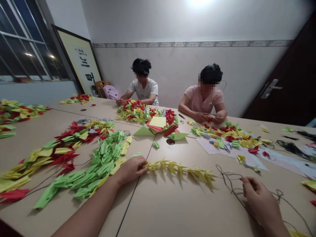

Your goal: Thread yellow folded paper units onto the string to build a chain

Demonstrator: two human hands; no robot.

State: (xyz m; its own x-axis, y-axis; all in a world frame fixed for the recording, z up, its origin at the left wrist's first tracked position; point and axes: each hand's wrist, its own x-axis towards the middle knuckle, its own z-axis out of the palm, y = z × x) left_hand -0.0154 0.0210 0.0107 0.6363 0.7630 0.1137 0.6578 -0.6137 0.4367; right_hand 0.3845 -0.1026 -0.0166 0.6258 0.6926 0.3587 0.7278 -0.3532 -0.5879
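Observation:
A string of yellow folded-paper pieces (pixel 181 169) stretches across the table in front of me. My left hand (pixel 132 168) pinches its left end, fingertips pressed together on the paper. From the right end of the string runs a thin dark cord (pixel 230 187), which lies in loose loops. My right hand (pixel 261 199) is closed, with thumb and forefinger pinching the cord at the right. Beside my left forearm lies a heap of green folded-paper strands (pixel 89 174), partly hidden by the arm.
Red and yellow strands (pixel 59 149) lie at the left. A mixed paper heap (pixel 138 112) and square sheets (pixel 158 121) sit mid-table. Two people (pixel 145 87) (pixel 204 98) sit opposite, hands on paper pieces. More pieces (pixel 234 135), white sheets (pixel 247 161) and black cord (pixel 291 148) lie at the right.

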